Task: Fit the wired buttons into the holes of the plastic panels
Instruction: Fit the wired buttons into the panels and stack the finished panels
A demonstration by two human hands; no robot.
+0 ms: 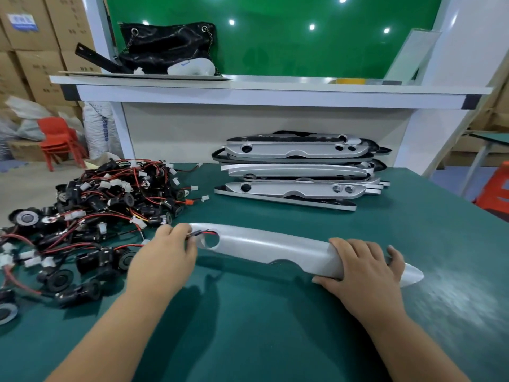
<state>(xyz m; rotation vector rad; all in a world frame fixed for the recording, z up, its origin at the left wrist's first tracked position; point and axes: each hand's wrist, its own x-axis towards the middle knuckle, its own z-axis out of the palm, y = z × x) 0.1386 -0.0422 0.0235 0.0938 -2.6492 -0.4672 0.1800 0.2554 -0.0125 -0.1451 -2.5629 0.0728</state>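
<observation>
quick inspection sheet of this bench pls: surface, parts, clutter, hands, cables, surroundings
surface: green mat covers the table.
job's things: one silver panel lies across the mat; stack of panels behind it; pile of wired buttons at left.
clutter: black handbag on the shelf above.
hands: left hand pinches red and black wires at the panel's large hole; right hand grips the panel's other end.
cables: the pinched wires lead into that hole; many more lie tangled in the pile.
surroundings: cardboard boxes and a red chair at left.
</observation>
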